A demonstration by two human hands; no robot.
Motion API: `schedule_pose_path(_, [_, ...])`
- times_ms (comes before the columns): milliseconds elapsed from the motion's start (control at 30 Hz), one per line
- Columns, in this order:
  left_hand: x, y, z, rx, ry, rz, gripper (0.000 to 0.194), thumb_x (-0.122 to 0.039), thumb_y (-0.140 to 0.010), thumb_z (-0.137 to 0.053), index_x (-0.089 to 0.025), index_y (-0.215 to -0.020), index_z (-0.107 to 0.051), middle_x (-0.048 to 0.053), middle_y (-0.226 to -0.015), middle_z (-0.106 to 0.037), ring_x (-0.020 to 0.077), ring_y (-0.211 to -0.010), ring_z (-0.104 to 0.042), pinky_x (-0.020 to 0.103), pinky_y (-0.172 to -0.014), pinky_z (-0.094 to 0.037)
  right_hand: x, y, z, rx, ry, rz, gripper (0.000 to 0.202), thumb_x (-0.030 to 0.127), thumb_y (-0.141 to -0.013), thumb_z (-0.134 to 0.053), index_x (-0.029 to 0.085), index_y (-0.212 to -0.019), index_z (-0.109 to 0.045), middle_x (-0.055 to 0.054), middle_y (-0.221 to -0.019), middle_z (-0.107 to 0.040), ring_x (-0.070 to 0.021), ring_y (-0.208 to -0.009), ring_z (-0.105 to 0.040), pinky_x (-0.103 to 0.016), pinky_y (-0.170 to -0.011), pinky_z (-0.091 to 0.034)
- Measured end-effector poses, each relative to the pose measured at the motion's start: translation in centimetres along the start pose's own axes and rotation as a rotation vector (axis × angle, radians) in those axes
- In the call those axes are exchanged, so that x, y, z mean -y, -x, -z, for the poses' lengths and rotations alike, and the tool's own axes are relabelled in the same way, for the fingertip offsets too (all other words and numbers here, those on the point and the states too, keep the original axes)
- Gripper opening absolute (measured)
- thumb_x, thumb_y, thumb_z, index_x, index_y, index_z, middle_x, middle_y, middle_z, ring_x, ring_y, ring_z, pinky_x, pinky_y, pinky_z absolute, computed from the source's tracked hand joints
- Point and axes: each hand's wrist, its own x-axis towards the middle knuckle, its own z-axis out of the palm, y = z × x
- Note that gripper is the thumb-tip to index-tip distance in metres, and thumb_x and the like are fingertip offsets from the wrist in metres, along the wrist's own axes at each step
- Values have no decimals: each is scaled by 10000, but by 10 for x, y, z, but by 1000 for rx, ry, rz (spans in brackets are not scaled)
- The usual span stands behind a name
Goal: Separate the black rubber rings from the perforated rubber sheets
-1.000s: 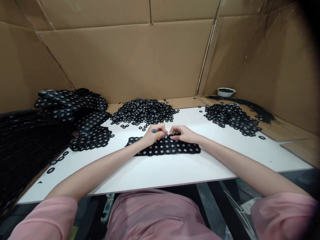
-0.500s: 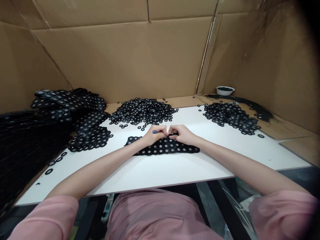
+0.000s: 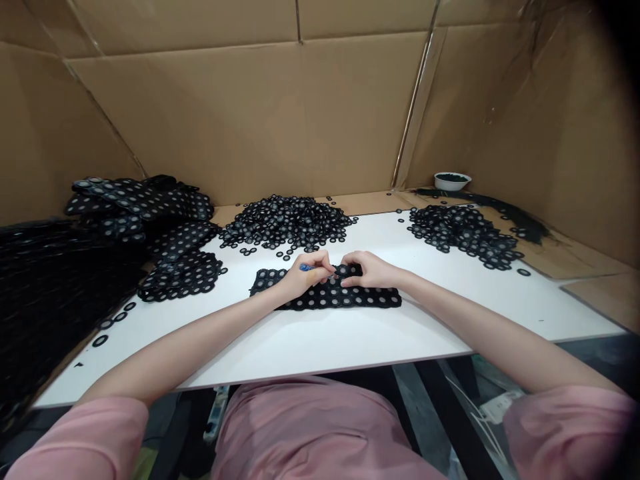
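A panel of joined black rings [image 3: 300,301] lies flat on the white board in front of me, its rings showing pale centres. My left hand [image 3: 306,275] is closed around a slim tool with a blue handle [image 3: 305,267]; its kind I cannot make out. The tool's tip end is at the panel's far edge. My right hand [image 3: 367,270] curls over the same far edge, thumb on the near side and fingers beyond, pinching rings there. The fingertips of both hands are close together, a small gap apart.
Heaps of loose black rings lie behind my hands [image 3: 290,220] and to the right [image 3: 463,235]. More ring panels [image 3: 183,277] are stacked left, beside a dark strand-like mass [image 3: 55,300]. A white bowl [image 3: 453,182] stands back right. Cardboard walls [image 3: 250,113] enclose the board.
My fingertips have moved slightly apart, and my right thumb and fingers have spread wider over the panel's edge. The blue-handled tool shows more in my left hand. The panel stays in place.
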Motion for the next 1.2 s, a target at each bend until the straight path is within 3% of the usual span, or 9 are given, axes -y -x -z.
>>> schedule_pose_path(300, [-4, 0, 4, 99, -135, -104, 116, -142, -741, -509, -142, -657, -589, -15, -629, -548, 104, -611, -507, 220, -588, -369, 4, 0, -1, -11, 3, 25, 230, 350, -708, -669, 165, -791, -561, -30, -770, -581, -175, -701, -502, -275, -632, -362])
schedule_pose_path(700, [-1, -5, 4, 182, -198, -73, 103, -160, -702, -526, -142, -643, -609, -16, -570, -521, 112, -592, -461, 223, -555, -333, 3, -1, -1, -16, -56, 59, 216, 314, -702, -669, 168, -806, -549, -28, -796, -581, -188, -745, -522, -285, -670, -385])
schedule_pose_path(833, [-2, -5, 4, 143, -69, -10, 74, -155, -688, -541, -135, -646, -599, -10, -595, -552, 99, -560, -484, 208, -509, -335, 2, 2, 3, 31, -57, 97, 278, 388, -724, -661, 169, -853, -547, -24, -813, -571, -182, -748, -512, -281, -671, -383])
schedule_pose_path(967, [-7, -1, 4, 25, 124, 88, 62, -169, -666, -586, -137, -632, -546, -16, -557, -572, 71, -443, -447, 187, -411, -273, 6, 5, 8, 91, -32, 99, 422, 489, -660, -709, 175, -871, -524, -9, -800, -540, -171, -714, -484, -267, -625, -363])
schedule_pose_path(1067, [-11, 5, 1, -18, 169, 122, 81, -163, -658, -606, -137, -628, -535, -24, -551, -570, 58, -424, -437, 174, -395, -261, 10, 5, 10, 91, -51, 112, 400, 453, -656, -720, 181, -866, -516, -3, -808, -533, -168, -732, -480, -263, -641, -365])
schedule_pose_path(1200, [-9, 14, -3, 22, 151, 131, 43, -161, -662, -585, -139, -653, -550, -16, -593, -583, 73, -480, -487, 175, -418, -299, 14, 4, 12, 97, -114, 114, 396, 401, -633, -741, 183, -879, -520, 2, -833, -530, -171, -780, -484, -266, -691, -384])
